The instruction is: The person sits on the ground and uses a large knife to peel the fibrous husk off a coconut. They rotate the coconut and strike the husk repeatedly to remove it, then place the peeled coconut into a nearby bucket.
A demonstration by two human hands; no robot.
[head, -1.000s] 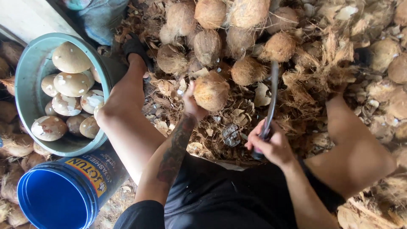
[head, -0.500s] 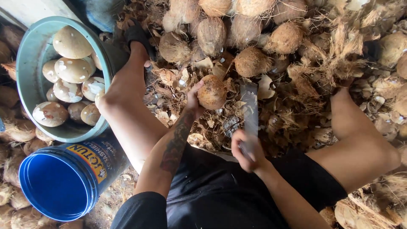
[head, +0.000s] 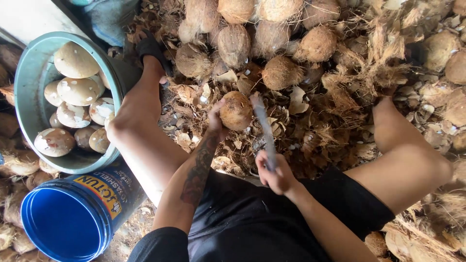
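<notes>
My left hand [head: 216, 121] grips a brown, partly husked coconut [head: 236, 110], held out in front of me between my knees. My right hand [head: 274, 173] is closed on the handle of a long knife [head: 264, 130]. Its blade is motion-blurred and points away from me, with the far end right beside the coconut. Whether the blade touches the shell I cannot tell. Husk scraps lie on the ground below both hands.
A teal basin [head: 29, 92] at left holds several pale peeled coconuts. A blue plastic bucket [head: 68, 223] lies on its side at lower left. A pile of hairy coconuts [head: 262, 34] and loose husk [head: 369, 68] fills the ground ahead. My bare legs flank the work spot.
My right hand has swung the knife from the right side leftward and down against the coconut. The left hand has kept hold of the coconut, shifting it slightly.
</notes>
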